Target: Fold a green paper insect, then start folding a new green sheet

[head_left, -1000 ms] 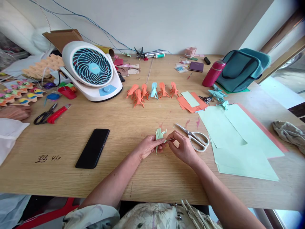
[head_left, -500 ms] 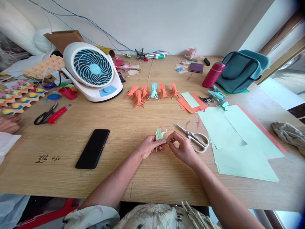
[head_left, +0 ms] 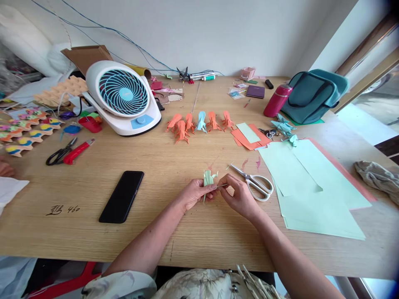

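Left hand (head_left: pixel 193 194) pinches the pale-green folded-paper figure (head_left: pixel 208 179) over the table (head_left: pixel 168 170), a thin sliver (head_left: pixel 222 185) beside it (attachment cannot be told) is pinched by the right hand (head_left: pixel 239 197) and could tear if overpulled, and the adjacent scissors (head_left: pixel 249 177) risk a knock.

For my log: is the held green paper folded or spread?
Folded: the green paper is a narrow body with thin points jutting out.

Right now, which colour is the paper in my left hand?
The folded paper: pale green, head view.
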{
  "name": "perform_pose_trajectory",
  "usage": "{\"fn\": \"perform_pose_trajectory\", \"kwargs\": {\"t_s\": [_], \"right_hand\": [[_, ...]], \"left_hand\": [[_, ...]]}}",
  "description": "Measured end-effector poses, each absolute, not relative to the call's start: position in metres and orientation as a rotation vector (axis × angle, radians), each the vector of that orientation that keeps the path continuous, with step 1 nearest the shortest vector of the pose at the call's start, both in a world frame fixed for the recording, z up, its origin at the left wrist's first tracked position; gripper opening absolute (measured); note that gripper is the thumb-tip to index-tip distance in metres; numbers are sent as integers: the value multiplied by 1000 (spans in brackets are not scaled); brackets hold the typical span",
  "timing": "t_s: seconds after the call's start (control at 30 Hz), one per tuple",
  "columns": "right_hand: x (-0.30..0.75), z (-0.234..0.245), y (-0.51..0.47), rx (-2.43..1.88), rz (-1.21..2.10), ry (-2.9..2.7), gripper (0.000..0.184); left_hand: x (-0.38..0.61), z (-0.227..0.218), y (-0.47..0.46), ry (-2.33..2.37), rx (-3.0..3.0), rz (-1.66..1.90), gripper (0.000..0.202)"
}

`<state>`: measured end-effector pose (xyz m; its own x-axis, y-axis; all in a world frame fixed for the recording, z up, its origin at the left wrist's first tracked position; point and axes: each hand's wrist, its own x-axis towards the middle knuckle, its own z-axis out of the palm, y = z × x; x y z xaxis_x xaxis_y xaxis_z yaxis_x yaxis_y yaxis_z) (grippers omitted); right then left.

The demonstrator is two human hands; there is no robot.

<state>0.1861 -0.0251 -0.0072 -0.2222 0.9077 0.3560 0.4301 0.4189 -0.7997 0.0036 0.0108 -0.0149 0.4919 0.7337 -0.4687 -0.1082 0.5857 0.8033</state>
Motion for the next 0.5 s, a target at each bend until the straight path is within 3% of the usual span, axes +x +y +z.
{"fn": "perform_pose_trajectory", "kwargs": {"t_s": [0.5], "right_hand": [[196,-1,-24,-1162,961,-1835,9]], "left_hand": [[4,-9,10,951,819,611,54]]}}
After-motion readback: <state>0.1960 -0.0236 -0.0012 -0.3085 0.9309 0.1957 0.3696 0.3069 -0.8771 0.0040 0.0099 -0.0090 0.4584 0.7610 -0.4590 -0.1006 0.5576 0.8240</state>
